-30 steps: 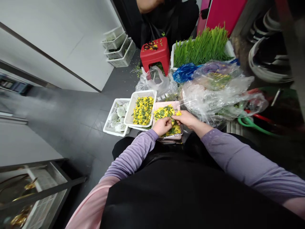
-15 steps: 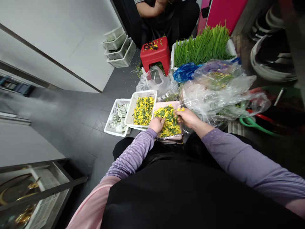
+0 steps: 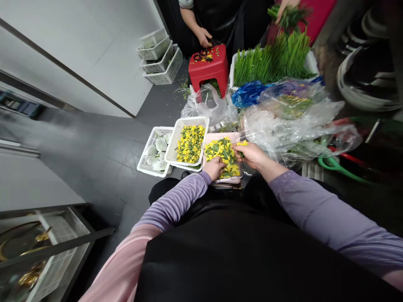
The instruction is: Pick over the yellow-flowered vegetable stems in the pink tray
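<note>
Now reaching farther in from the pink tray's (image 3: pixel 225 135) left edge, the left hand (image 3: pixel 214 168) dips into the yellow flowers (image 3: pixel 220 147) lying there, its grip unclear, as the right hand (image 3: pixel 248 153) pinches a small bunch (image 3: pixel 242 143) by the right edge, picking seemingly unfinished.

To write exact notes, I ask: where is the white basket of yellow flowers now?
In the head view, the white basket of yellow flowers sits just left of centre, between the pink tray at right and the basket of net-wrapped items at left.
</note>
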The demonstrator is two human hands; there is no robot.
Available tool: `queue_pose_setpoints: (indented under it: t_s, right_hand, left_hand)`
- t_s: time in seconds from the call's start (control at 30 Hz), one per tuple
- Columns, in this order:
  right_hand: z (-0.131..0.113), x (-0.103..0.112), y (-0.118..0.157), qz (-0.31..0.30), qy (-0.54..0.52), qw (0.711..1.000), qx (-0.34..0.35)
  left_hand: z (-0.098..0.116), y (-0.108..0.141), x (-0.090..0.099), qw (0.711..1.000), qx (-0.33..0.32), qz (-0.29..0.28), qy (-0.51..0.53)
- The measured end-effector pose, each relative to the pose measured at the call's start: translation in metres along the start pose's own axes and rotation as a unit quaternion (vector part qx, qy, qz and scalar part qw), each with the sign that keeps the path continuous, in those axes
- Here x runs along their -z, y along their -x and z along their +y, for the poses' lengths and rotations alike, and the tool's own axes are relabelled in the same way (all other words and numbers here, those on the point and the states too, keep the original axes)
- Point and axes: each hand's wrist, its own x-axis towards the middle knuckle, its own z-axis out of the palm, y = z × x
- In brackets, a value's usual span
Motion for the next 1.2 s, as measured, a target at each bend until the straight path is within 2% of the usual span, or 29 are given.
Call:
queue_pose_setpoints:
  t_s: [0.07, 0.1, 0.17, 0.23, 0.33, 0.5, 0.67, 0.73, 0.8, 0.9, 0.97, 1.07, 1.13, 1.2]
  right_hand:
    - [0.004, 0.000, -0.001, 0.003, 0.047, 0.999, 0.020]
    - [0.007, 0.000, -0.001, 0.000, 0.068, 0.997, 0.023]
    - [0.011, -0.001, -0.001, -0.018, 0.100, 0.995, 0.013]
    - [0.015, -0.002, 0.000, -0.047, 0.119, 0.992, -0.002]
    - [0.016, -0.003, 0.001, -0.069, 0.121, 0.990, 0.007]
    - [0.013, -0.002, -0.001, -0.031, 0.085, 0.995, 0.028]
    - [0.008, -0.003, 0.003, -0.049, 0.021, 0.999, -0.008]
    - [0.006, -0.004, 0.006, -0.069, -0.005, 0.997, -0.034]
    - [0.004, -0.005, 0.008, -0.095, -0.018, 0.993, -0.065]
    - [-0.001, -0.004, 0.009, -0.070, -0.014, 0.993, -0.092]
    - [-0.005, -0.004, 0.009, -0.038, -0.023, 0.995, -0.091]
    - [-0.010, -0.002, 0.008, -0.033, -0.059, 0.994, -0.085]
    - [-0.011, -0.001, 0.009, -0.032, -0.063, 0.994, -0.089]
    - [-0.011, -0.001, 0.009, -0.034, -0.052, 0.994, -0.090]
  left_hand:
    - [0.000, 0.001, 0.012, 0.991, 0.053, 0.047, 0.115]
    - [0.003, 0.001, 0.018, 0.978, 0.089, 0.058, 0.182]
    - [0.012, 0.000, 0.029, 0.934, 0.157, 0.058, 0.317]
    - [0.023, 0.000, 0.037, 0.885, 0.196, 0.055, 0.419]
    - [0.037, 0.000, 0.043, 0.841, 0.208, 0.068, 0.495]
    - [0.043, 0.004, 0.049, 0.810, 0.226, 0.080, 0.535]
    - [0.042, 0.006, 0.050, 0.826, 0.200, 0.093, 0.519]
    - [0.041, 0.006, 0.051, 0.843, 0.173, 0.090, 0.501]
    - [0.038, 0.005, 0.052, 0.875, 0.157, 0.078, 0.450]
    - [0.030, 0.006, 0.049, 0.950, 0.177, 0.056, 0.250]
    - [0.026, 0.007, 0.041, 0.976, 0.199, 0.041, 0.075]
    - [0.025, 0.008, 0.017, 0.977, 0.198, -0.017, -0.074]
    - [0.026, 0.006, 0.001, 0.975, 0.190, -0.059, -0.102]
    - [0.026, 0.005, -0.009, 0.971, 0.207, -0.067, -0.099]
